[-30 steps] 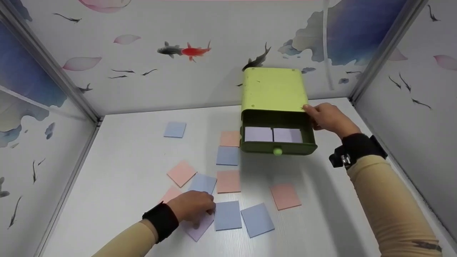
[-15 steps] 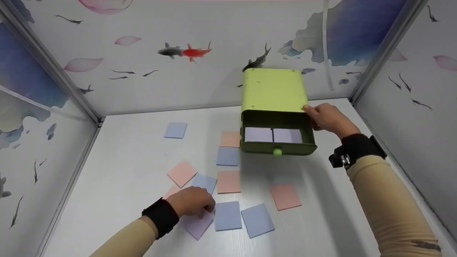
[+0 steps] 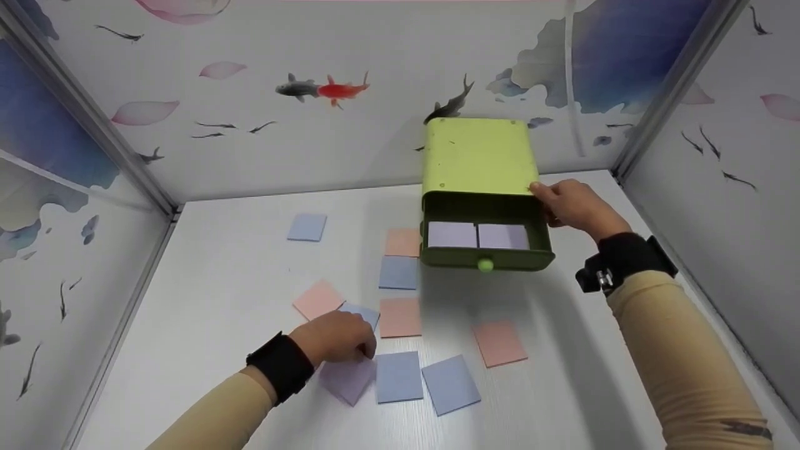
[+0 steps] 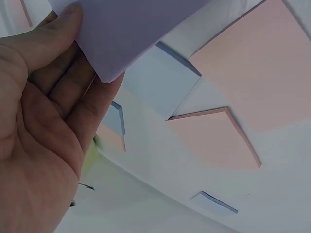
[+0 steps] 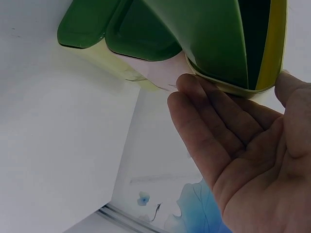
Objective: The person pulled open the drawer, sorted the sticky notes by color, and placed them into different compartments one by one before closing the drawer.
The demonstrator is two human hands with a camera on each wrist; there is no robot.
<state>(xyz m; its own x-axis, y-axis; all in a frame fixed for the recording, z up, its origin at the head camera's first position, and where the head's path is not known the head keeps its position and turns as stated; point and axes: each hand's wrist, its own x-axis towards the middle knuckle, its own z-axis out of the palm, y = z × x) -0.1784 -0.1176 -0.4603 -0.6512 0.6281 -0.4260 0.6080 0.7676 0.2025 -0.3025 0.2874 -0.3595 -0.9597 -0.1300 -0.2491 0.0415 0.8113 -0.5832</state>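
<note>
Left hand (image 3: pixel 333 337): thumb and fingers pinching one purple tile (image 3: pixel 349 378), held by an edge, tilted; can't tell if the low corner touches the desk (image 3: pixel 225 269). Right hand (image 3: pixel 580 206): grips the near right edge of the lime drawer unit (image 3: pixel 480 156), thumb at the top corner, other fingers along the side. Just left of the right fingers, a dark green drawer (image 3: pixel 537 260) stands out from the unit, two purple tiles inside side by side: left one (image 3: pixel 451 234), right one (image 3: pixel 503 236). Right wrist view: two more green drawer fronts (image 5: pixel 90 22) up and left of the fingers.

Around left fingers: blue tile (image 3: pixel 399 377) just right, another blue tile (image 3: pixel 451 385) further right, lone pink tile (image 3: pixel 500 344) beyond that. Ahead and slightly right, a column: pink tile (image 3: pixel 400 317), then blue tile (image 3: pixel 397 272), then pink tile (image 3: pixel 402 242). Just ahead, blue tile (image 3: pixel 364 314) partly covered by the hand; pink tile (image 3: pixel 317 300) ahead-left. Far ahead, lone blue tile (image 3: pixel 307 227). Left wrist view adds a larger-looking pink tile (image 4: pixel 257 68) near the fingers. Black bands on both wrists.
</note>
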